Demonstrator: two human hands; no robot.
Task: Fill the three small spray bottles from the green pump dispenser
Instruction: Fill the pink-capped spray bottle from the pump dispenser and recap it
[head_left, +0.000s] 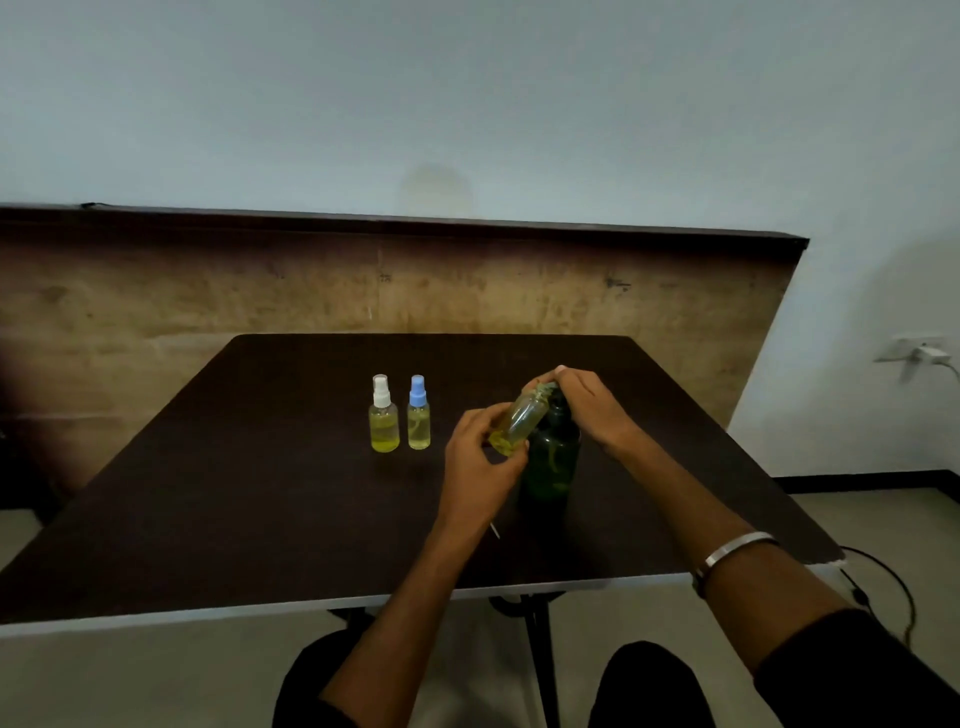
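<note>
The green pump dispenser (551, 462) stands on the dark table (260, 493), right of centre. My right hand (587, 405) lies over its pump head, fingers curled on top of it. My left hand (480, 457) holds a small uncapped spray bottle (519, 423) tilted, its open neck up against the pump's nozzle, with yellow liquid in its lower end. Two more small bottles stand upright to the left, both holding yellow liquid: one with a white spray cap (383, 415), one with a blue spray cap (418, 414).
A thin pale stick-like thing (494, 530), possibly a spray tube, lies on the table below my left hand. A wooden panel (208, 296) stands behind the table. A wall socket with a plug (922, 353) and a cable are at the right.
</note>
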